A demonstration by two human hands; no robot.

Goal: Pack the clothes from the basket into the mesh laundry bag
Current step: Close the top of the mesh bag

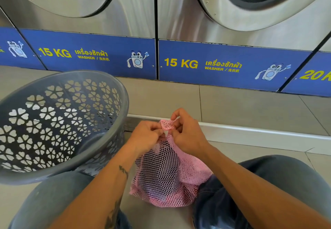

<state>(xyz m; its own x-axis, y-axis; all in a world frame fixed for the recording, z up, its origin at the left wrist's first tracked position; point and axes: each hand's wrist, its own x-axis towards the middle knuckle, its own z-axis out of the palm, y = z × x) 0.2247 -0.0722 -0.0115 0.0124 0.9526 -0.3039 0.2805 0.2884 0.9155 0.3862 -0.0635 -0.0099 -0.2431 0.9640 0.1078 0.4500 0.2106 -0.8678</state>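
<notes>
A pink mesh laundry bag (168, 178) stands on the floor between my knees, bulging with dark and white clothes seen through the net. Its neck is gathered tight at the top. My left hand (146, 136) pinches the neck from the left. My right hand (188, 133) pinches it from the right, fingers on the bunched pink top and a small white piece there. To the left, a grey plastic basket (100, 157) with flower-shaped holes is tipped toward me; the inside that shows holds no clothes.
Two steel front-loading washers (125, 13) with blue "15 KG" panels stand straight ahead on a raised tiled step (250, 132). My legs in grey trousers (286, 175) flank the bag. Tiled floor lies in front of the washers.
</notes>
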